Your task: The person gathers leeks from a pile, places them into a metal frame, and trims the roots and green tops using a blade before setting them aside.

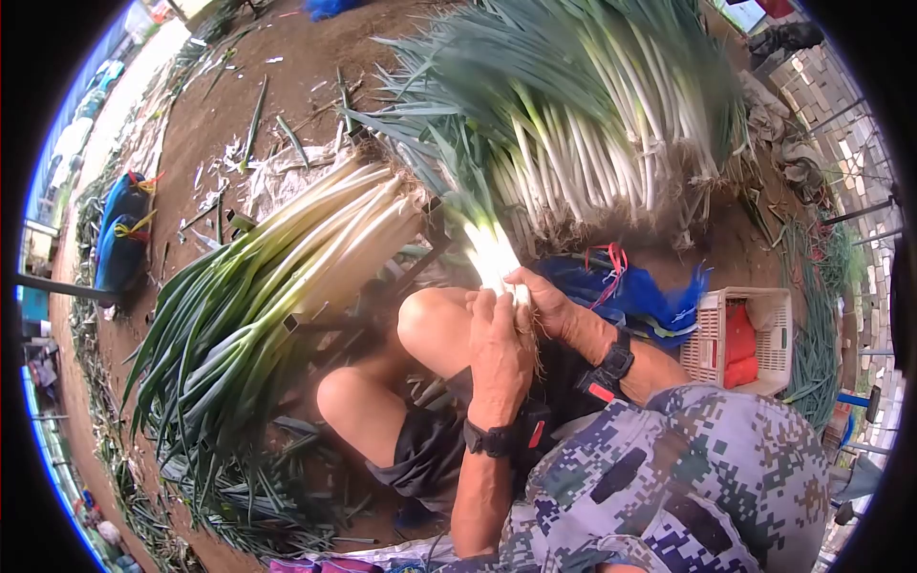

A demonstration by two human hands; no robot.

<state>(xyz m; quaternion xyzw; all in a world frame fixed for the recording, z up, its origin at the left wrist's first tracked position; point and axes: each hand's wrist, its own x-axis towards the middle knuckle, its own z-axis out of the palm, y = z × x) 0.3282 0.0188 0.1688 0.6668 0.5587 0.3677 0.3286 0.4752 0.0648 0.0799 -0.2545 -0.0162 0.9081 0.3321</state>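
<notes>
I have both fists shut on the work here: left hand (501,351) and right hand (551,304) gripping the white root end of a slim bunch of long green-leaved onions (490,250), right hand slightly nearer its leaves! The bunch points straight out from the fingers, roots wearer-side, leaves away. Left of the bunch sits a bare bent knee (435,320); right of it, a crumpled blue bundle with a red tie (669,310); farther left, a pale-stalked onion heap (315,239); beyond it, a bigger, bushy, rooted onion heap (621,124)
</notes>
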